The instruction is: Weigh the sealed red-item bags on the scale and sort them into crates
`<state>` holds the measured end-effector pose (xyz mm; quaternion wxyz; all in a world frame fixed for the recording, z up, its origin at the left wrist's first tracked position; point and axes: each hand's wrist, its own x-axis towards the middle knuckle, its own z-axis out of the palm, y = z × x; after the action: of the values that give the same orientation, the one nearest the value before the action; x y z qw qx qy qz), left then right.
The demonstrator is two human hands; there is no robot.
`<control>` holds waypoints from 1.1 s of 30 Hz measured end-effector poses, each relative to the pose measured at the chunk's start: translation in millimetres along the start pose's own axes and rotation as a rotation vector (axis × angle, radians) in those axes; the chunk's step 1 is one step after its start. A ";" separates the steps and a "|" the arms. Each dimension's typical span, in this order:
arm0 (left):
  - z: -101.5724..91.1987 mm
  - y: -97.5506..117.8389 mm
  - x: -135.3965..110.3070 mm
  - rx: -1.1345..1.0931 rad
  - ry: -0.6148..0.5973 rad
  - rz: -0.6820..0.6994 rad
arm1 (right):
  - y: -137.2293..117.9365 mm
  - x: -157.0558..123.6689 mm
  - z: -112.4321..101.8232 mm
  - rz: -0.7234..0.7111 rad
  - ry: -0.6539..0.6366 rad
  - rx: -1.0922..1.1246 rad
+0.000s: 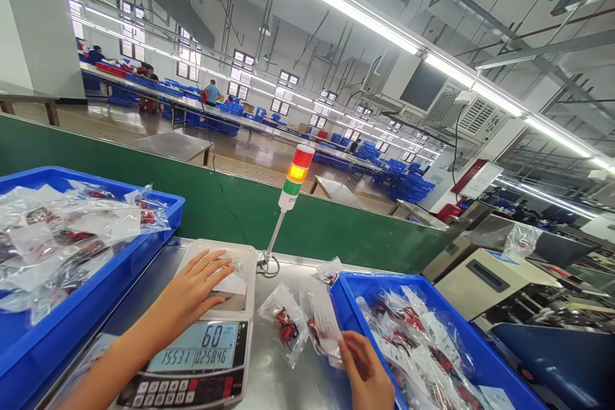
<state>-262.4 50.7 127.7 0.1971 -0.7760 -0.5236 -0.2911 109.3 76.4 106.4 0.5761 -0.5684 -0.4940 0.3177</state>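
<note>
My left hand (pixel 189 288) lies flat, fingers apart, on a small plastic bag (pixel 230 282) on the pan of a digital counting scale (pixel 192 349). The scale's display shows 60 among other digits. My right hand (pixel 366 371) is at the bottom edge of the view, pinching a clear bag with a white label (pixel 321 320). Beside that bag lies another clear bag of red-and-black parts (pixel 283 323). The blue crate (pixel 375 288) just right of my right hand is heaped with similar bags, and a second blue crate (pixel 120 275) full of bags stands left of the scale.
A steel bench (pixel 283 384) carries the scale and a stack light (pixel 295 176) on a thin pole. A green partition (pixel 230 218) runs behind the bench. A beige machine (pixel 494 282) stands to the right. Beyond, long tables with blue crates stretch across a workshop, with several people at them.
</note>
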 end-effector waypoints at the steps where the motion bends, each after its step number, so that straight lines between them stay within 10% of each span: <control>1: -0.1 0.9 2.3 -0.025 -0.002 -0.002 | -0.1 -0.2 -0.4 0.001 -0.004 0.002; 7: -23.1 -5.8 37.5 -0.176 0.110 -0.438 | -25.8 6.7 16.7 -0.046 -0.117 -0.038; 13: -112.3 -55.1 34.2 0.098 0.407 -0.918 | -84.2 19.8 113.0 -0.495 -0.362 -0.117; 18: -161.0 -60.4 -5.6 0.366 0.460 -1.038 | -102.1 12.0 170.5 -0.883 -0.691 -0.270; 23: -136.7 -11.7 -25.0 0.194 0.427 -0.876 | -68.6 21.6 142.9 -0.691 -0.602 -0.332; 29: -76.4 46.8 -41.0 -0.045 0.381 -0.562 | 49.7 23.8 78.8 -0.280 -0.456 -0.917; 33: -59.2 55.8 -45.5 -0.052 0.335 -0.426 | 101.8 12.4 56.0 -0.283 -0.428 -0.912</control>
<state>-238.1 -38.1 142.2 0.1954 -0.5940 -0.6277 -0.4636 80.9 122.4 2.8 0.1935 -0.6117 -0.7607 0.0981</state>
